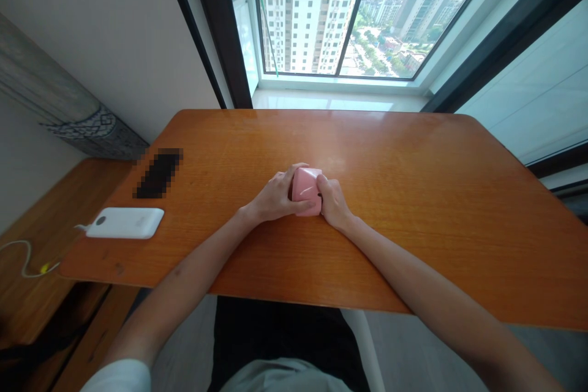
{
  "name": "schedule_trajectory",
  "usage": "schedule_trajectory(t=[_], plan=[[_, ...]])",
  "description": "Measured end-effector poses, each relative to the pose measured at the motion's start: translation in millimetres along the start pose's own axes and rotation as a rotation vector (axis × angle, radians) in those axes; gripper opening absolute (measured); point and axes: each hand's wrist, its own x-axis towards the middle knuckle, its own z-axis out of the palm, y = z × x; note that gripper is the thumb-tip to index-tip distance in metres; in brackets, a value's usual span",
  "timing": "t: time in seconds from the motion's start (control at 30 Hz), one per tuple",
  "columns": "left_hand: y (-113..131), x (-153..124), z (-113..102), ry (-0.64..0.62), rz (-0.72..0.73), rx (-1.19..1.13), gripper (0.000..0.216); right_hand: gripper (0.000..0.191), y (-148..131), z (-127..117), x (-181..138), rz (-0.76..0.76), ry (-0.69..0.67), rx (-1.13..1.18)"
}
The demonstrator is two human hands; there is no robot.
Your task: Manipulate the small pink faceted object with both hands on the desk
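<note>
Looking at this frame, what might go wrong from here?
The pink object looks smooth and glossy, so it might slip if the left hand or right hand loosens its grip.

The white device lies near the table's left edge; a snag on the cord at its end could perhaps drag it off.

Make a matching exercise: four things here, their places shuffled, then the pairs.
1. Small glossy pink object
2. White rounded rectangular device
3. Grey patterned fabric curtain
4. Dark-framed glass window

A. Beside the pale wall
B. Held by the left hand and right hand
C. Straight beyond the brown wooden table
D. On the table's left end, cord attached

Pairs: 1-B, 2-D, 3-A, 4-C
</note>
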Motion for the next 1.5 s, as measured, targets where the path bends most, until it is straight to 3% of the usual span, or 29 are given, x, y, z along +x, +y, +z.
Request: schedule_trajectory(t=[0.27, 0.47, 0.57, 0.77, 0.93, 1.07, 1.5], plan=[[-7.6, -0.6, -2.2, -0.022, 0.242, 0.050, 0.137, 0.077, 4.0, 0.1, 1.8, 0.045, 0.020, 0.072], [-10.0, -0.8, -9.4, -0.043, 0.309, 0.243, 0.147, 0.076, 6.4, -0.4, 1.3, 0.051, 0.016, 0.093], [-17.2, -0.7, -12.5, -0.039, 0.393, 0.418, 0.144, 0.075, 5.7, 0.0, 2.1, 0.073, 0.017, 0.112], [-17.2, -0.9, -18.5, -0.036, 0.509, 0.652, 0.110, 0.072, 5.0, 0.4, 3.0, 0.092, 0.010, 0.140], [-14.1, -1.1, -26.7, -0.060, 0.568, 0.677, 0.107, 0.074, 3.7, 0.6, 2.7, 0.101, 0.037, 0.122], [-17.8, -0.2, -31.1, -0.011, 0.663, 0.632, 0.104, 0.074, 0.7, 1.0, 2.7, 0.103, 0.035, 0.134], [-20.0, -2.7, -33.4, 0.022, 0.583, 0.732, 0.102, 0.075, -2.2, 1.8, 1.8, 0.149, 0.037, 0.139]])
